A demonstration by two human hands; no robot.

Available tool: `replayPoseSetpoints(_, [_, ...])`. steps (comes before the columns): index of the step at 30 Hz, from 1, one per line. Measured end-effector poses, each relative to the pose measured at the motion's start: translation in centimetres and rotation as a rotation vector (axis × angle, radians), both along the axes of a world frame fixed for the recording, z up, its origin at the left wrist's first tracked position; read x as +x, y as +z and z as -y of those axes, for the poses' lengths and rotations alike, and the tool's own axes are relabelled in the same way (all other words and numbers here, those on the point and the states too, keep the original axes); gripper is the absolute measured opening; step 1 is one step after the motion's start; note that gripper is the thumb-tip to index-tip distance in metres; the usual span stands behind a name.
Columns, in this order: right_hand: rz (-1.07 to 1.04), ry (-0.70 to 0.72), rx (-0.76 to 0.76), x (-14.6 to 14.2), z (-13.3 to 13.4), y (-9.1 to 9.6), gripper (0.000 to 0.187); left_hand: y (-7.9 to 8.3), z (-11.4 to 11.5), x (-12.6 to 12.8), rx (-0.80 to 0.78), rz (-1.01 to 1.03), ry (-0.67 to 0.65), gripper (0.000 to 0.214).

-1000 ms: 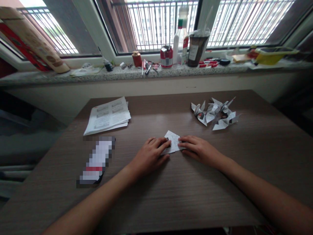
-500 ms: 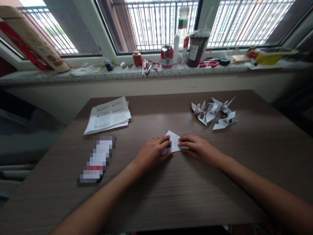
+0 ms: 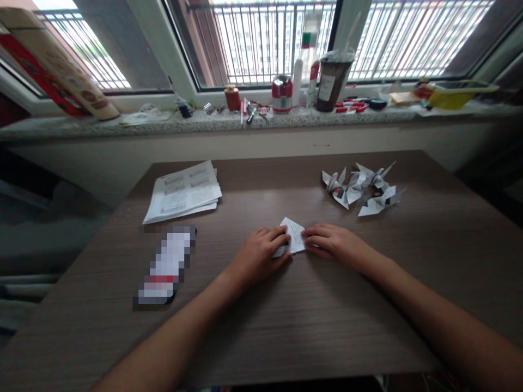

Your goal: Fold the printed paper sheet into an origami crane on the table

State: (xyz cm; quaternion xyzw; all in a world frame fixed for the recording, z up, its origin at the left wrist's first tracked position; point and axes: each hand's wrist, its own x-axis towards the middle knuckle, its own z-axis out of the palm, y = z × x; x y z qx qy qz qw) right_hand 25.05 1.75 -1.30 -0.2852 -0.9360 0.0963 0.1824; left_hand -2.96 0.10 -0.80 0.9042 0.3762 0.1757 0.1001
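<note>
Two hands point(image 3: 260, 253), fingers point(image 3: 316, 240) holding folded paper point(image 3: 295, 238), lidded cup point(image 3: 337, 81) with straw point(image 3: 353, 30) on windowsill point(image 3: 229, 124)

My count: grips point(image 3: 263, 251) point(image 3: 335, 243), two; folded paper point(image 3: 296, 235), one; phone point(image 3: 167, 267), one; sheet stack point(image 3: 183, 190), one; drink can point(image 3: 281, 95), one; paper figures point(image 3: 375, 203), several, number unclear.

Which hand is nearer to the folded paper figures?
Right hand, on the near side of the paper figures; the left hand is farther off, to their left.
</note>
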Motion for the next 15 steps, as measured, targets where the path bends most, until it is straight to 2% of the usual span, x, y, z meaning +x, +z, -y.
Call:
replayPoseSetpoints(6, [-0.050,-0.042,0.029,-0.28,0.54,0.06,0.015,-0.02,-0.02,-0.02,0.041,-0.011,0.000,0.037])
replayPoseSetpoints(15, [-0.144,-0.129,0.052,-0.91,0.87,0.29,0.013,-0.31,-0.09,0.02,0.104,-0.001,0.003,0.023])
